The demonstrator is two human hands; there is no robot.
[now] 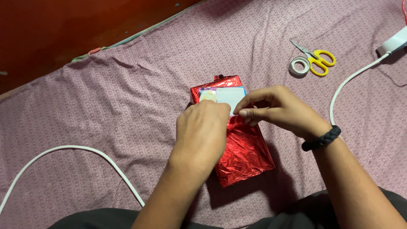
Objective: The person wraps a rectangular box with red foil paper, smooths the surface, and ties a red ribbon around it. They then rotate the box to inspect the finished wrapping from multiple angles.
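Both hands [203,131] [275,110] pinching card [229,96], atop red parcel [246,148]

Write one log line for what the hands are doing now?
left hand: on card | right hand: pinching card edge | card: on red parcel | scissors, tape: aside

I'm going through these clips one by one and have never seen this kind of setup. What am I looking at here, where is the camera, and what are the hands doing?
There is no machine: one camera worn on a person's head looks down at their own two bare hands. Both hands meet over a box wrapped in shiny red foil lying on a pinkish patterned cloth. The left hand rests on the box; the right hand, with a black braided wristband, pinches the edge of a small white card on top. Farther off lie yellow-handled scissors beside a roll of clear tape. A white cable curves across the cloth.
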